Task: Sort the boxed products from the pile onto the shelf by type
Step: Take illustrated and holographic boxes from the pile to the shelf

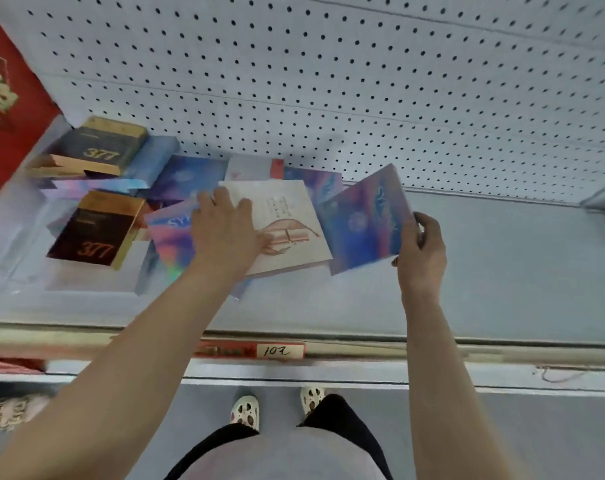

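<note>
At right of centre the right hand [420,251] grips a blue holographic box [365,220] by its edge, lifted clear, likely for sorting; at centre the left hand [225,230] presses flat on the white box [287,216], steadying the pile [176,188]; farther upper left sit dark 377 boxes [103,147].

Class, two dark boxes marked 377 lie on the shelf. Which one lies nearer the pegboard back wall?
The upper dark 377 box, beside the red panel; the other 377 box lies nearer the shelf's front edge.

Even, cool overhead light, soft shadows; motion blur smears the boxes [97,230] left of the grip, wide-angle bending the shelf [502,271] edges.
</note>
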Demonstrator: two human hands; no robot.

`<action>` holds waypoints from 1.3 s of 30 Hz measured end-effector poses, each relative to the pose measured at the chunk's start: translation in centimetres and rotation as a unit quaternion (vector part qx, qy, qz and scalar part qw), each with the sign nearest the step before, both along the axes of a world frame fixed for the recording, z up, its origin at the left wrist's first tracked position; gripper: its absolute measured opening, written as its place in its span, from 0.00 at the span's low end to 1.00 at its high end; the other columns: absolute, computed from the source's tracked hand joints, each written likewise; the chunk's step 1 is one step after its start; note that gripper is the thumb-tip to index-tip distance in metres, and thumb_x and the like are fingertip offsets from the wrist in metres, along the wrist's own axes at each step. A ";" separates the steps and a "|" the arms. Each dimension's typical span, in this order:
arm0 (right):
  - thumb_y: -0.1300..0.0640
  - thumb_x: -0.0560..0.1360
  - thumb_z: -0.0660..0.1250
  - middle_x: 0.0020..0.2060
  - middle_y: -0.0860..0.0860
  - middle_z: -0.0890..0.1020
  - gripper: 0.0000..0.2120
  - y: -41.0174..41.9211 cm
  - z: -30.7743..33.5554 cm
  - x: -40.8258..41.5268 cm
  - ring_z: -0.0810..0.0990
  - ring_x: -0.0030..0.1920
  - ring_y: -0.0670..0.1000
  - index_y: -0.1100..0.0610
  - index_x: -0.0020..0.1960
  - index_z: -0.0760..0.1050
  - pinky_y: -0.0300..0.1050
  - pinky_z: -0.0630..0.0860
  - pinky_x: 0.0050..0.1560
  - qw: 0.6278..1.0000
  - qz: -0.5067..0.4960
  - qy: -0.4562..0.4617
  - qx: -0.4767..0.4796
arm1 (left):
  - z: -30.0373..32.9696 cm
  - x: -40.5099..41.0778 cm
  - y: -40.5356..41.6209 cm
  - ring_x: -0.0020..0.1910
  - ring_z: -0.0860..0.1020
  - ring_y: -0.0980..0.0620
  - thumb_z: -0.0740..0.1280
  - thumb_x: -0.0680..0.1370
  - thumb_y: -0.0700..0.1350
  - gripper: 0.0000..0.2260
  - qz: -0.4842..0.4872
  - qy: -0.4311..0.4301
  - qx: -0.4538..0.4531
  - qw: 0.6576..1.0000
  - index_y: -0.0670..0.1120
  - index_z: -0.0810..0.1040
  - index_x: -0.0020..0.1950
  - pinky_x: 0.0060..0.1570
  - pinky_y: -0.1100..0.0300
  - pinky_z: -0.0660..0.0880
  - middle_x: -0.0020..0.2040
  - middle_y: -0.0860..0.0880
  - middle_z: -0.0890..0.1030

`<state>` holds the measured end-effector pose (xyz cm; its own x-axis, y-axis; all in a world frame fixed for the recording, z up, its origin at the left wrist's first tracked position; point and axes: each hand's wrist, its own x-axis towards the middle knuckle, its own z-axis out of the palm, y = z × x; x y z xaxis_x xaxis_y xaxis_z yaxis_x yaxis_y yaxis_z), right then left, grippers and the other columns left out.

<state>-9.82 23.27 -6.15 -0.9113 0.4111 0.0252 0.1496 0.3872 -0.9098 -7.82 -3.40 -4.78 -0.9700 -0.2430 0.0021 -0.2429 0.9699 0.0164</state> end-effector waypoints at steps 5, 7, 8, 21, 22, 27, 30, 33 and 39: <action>0.54 0.72 0.74 0.41 0.49 0.82 0.16 0.4 -0.1 2.8 0.82 0.39 0.52 0.51 0.57 0.73 0.44 0.78 0.41 1.000 -0.018 -0.024 0.003 | -1.1 -3.7 -1.7 0.67 0.67 0.37 0.68 0.66 0.71 0.42 -0.099 -0.001 0.025 0.995 0.42 0.68 0.68 0.65 0.45 0.66 0.67 0.40 0.68; 0.54 0.69 0.77 0.42 0.45 0.80 0.21 0.3 0.1 3.6 0.80 0.40 0.46 0.51 0.58 0.72 0.39 0.75 0.40 0.999 -0.022 -0.042 0.000 | -1.3 -5.1 -2.1 0.60 0.73 0.38 0.66 0.66 0.74 0.46 -0.124 -0.053 0.039 0.990 0.43 0.63 0.71 0.56 0.47 0.72 0.63 0.40 0.71; 0.55 0.69 0.78 0.44 0.45 0.80 0.23 0.1 0.1 3.8 0.80 0.40 0.45 0.52 0.59 0.72 0.37 0.76 0.41 0.999 -0.024 -0.046 -0.010 | -1.2 -5.6 -2.3 0.59 0.74 0.38 0.65 0.65 0.75 0.46 -0.134 -0.071 0.036 0.988 0.44 0.63 0.71 0.53 0.47 0.73 0.61 0.40 0.72; 0.58 0.76 0.71 0.48 0.54 0.84 0.11 1.8 0.3 5.6 0.83 0.46 0.54 0.55 0.58 0.75 0.48 0.83 0.49 0.963 -0.188 -0.007 -0.191 | 2.5 -8.6 -1.3 0.45 0.77 0.48 0.70 0.67 0.69 0.28 -0.172 -0.055 0.187 0.966 0.46 0.75 0.51 0.38 0.56 0.67 0.46 0.48 0.79; 0.58 0.77 0.70 0.49 0.55 0.84 0.10 2.4 0.4 5.9 0.83 0.46 0.54 0.56 0.57 0.75 0.47 0.82 0.48 0.959 -0.197 0.001 -0.202 | 2.9 -8.5 -0.9 0.42 0.76 0.48 0.71 0.68 0.68 0.26 -0.159 -0.046 0.209 0.964 0.46 0.74 0.48 0.36 0.56 0.66 0.43 0.49 0.78; 0.56 0.78 0.68 0.48 0.53 0.83 0.09 5.0 0.7 8.2 0.82 0.48 0.53 0.54 0.58 0.75 0.49 0.82 0.48 0.952 -0.231 0.032 -0.198 | 2.2 -6.8 0.9 0.46 0.77 0.46 0.67 0.68 0.67 0.26 -0.078 0.046 0.360 0.929 0.46 0.75 0.51 0.45 0.52 0.71 0.44 0.51 0.79; 0.55 0.78 0.68 0.46 0.52 0.82 0.09 6.8 0.9 10.0 0.80 0.44 0.51 0.54 0.57 0.75 0.46 0.78 0.41 0.945 -0.260 0.055 -0.191 | 1.3 -4.9 3.0 0.47 0.79 0.41 0.62 0.68 0.67 0.24 -0.060 0.038 0.442 0.894 0.47 0.78 0.47 0.49 0.48 0.73 0.44 0.47 0.81; 0.54 0.77 0.67 0.40 0.50 0.80 0.09 9.2 1.3 11.9 0.78 0.40 0.50 0.56 0.56 0.76 0.44 0.72 0.37 0.926 -0.305 0.082 -0.208 | 0.6 -2.9 5.9 0.47 0.79 0.37 0.60 0.69 0.65 0.21 -0.054 0.005 0.501 0.864 0.46 0.73 0.36 0.47 0.47 0.73 0.38 0.44 0.78; 0.57 0.78 0.65 0.40 0.53 0.77 0.06 16.0 2.0 16.2 0.74 0.38 0.50 0.58 0.54 0.76 0.39 0.70 0.34 0.897 -0.362 0.124 -0.222 | -0.6 0.2 15.2 0.46 0.80 0.45 0.62 0.80 0.55 0.13 -0.003 -0.073 0.652 0.755 0.46 0.73 0.55 0.43 0.51 0.76 0.46 0.48 0.80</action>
